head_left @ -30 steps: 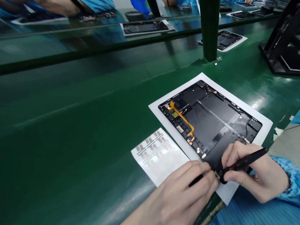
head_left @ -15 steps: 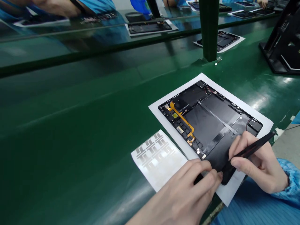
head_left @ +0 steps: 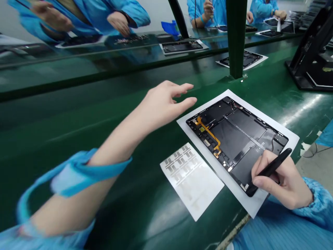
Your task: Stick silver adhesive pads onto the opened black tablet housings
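My left hand is held over the green bench beside the upper left corner of an opened tablet. Its fingers are stretched forward and apart, with nothing in them. In my right hand are slim black tweezers, gripped like a pen; their tips are hidden. That hand rests at the tablet's near right part. The tablet lies on a white sheet, its black inside and an orange flex cable showing. Left of it lies a sticker sheet with rows of grey T-shaped pieces.
Across a raised ledge, co-workers in blue sleeves handle more tablets. A green post stands behind my tablet, near another opened tablet. A black stand is at the far right. A blue strap circles my left wrist.
My left hand has left the tablet's near edge and moved up and to the left, fingers now extended. My right hand still holds the tweezers at the tablet. The view has shifted slightly.
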`<move>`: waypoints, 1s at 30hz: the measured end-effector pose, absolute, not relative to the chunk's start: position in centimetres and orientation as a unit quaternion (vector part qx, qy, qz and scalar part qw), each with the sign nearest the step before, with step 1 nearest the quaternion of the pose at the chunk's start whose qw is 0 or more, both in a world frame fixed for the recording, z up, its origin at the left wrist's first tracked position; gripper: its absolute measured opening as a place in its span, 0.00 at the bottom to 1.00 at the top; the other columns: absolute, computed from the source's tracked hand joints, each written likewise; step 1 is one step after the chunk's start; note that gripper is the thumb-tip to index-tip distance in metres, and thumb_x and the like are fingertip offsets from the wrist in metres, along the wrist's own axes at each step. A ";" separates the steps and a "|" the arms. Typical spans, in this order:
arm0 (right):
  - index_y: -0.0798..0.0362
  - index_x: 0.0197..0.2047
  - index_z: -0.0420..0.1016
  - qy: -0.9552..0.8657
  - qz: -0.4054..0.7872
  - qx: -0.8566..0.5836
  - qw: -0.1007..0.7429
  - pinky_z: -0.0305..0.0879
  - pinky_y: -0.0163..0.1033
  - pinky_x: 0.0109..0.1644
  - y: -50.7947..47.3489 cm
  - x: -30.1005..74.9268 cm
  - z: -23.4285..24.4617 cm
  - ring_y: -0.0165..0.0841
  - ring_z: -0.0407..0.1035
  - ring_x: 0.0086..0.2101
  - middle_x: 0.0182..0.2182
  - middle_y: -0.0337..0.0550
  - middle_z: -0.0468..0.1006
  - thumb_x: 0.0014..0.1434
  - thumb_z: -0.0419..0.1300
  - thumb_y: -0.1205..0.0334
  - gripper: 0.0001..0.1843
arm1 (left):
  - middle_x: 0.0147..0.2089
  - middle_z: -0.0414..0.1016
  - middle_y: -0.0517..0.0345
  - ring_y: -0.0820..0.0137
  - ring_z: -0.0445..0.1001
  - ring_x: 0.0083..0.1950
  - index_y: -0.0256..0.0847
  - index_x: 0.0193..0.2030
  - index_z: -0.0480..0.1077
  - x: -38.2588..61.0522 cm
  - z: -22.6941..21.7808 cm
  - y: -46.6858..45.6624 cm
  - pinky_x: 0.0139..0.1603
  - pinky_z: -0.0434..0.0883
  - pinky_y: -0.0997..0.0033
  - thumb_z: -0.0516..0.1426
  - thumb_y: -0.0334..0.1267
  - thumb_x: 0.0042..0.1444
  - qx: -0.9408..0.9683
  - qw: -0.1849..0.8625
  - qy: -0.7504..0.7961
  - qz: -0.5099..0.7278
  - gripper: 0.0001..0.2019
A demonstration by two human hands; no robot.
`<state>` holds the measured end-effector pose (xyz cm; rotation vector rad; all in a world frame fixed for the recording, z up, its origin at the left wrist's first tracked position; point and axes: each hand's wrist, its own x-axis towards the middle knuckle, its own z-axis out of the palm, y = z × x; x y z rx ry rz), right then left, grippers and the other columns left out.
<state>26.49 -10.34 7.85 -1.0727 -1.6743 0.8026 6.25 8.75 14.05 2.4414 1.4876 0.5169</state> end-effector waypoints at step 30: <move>0.51 0.28 0.68 -0.585 0.281 -0.492 0.580 0.57 0.34 0.23 -12.2 25.3 4.2 0.31 0.65 0.23 0.23 0.40 0.70 0.63 0.58 0.55 0.13 | 0.37 0.72 0.58 0.72 0.73 0.34 0.34 0.41 0.69 6.2 8.2 12.8 0.35 0.73 0.69 0.56 0.41 0.64 0.774 0.360 0.476 0.211 0.10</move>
